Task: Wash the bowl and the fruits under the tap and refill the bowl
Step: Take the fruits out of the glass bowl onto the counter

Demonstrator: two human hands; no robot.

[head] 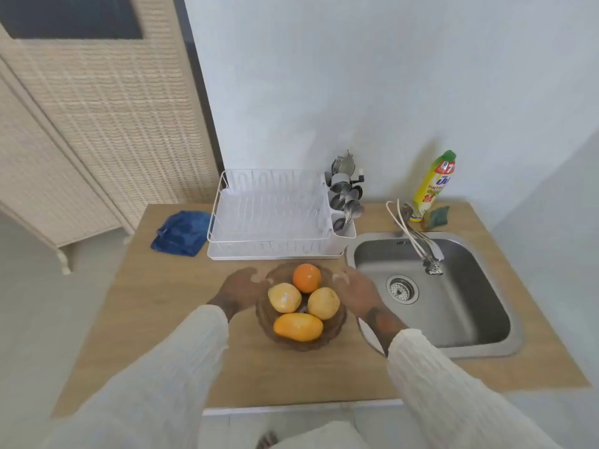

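Observation:
A brown glass bowl [337, 332] stands on the wooden counter [181, 319], left of the sink [479, 273]. It holds an orange [307, 277], two yellow fruits [284, 297] [323, 303] and an orange-yellow mango [298, 326]. My left hand [241, 291] is at the bowl's left rim and my right hand [358, 294] at its right rim, fingers relaxed and spread; whether they touch the bowl is unclear. The tap [424, 251] reaches over the sink; no water is seen running.
A white dish rack [269, 218] with a cutlery holder [345, 202] stands behind the bowl. A blue cloth [181, 233] lies to its left. A dish soap bottle [432, 186] and green sponge [440, 213] sit behind the sink. A wicker screen [97, 124] stands at left.

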